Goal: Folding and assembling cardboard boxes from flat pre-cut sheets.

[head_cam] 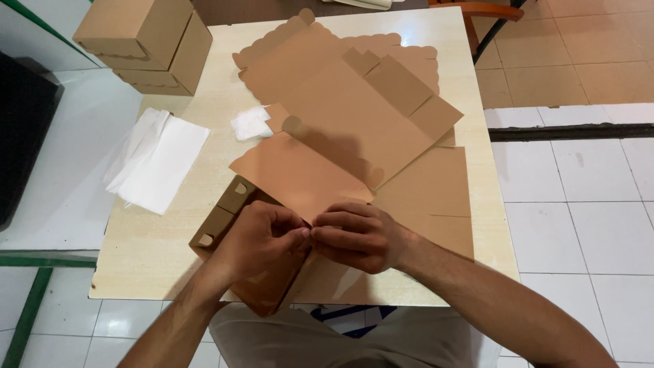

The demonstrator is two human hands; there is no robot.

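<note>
Head view: both hands meet at near edge of desk, folding a brown die-cut carton blank. Left hand & right hand each pinch closed on the flap corner, fingertips touching. Step looks like mid-fold; next likely needs crease pressed, tab tucked. Finished cartons stacked far left, closed, contents unseen. Flat blanks behind.

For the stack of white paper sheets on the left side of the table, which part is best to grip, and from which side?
Probably grip the white paper stack at its lower-left corner, coming from the left. That corner overhangs the table edge, so fingers could slip underneath; elsewhere the sheets lie flat. Both hands are busy on the brown cardboard box.
</note>
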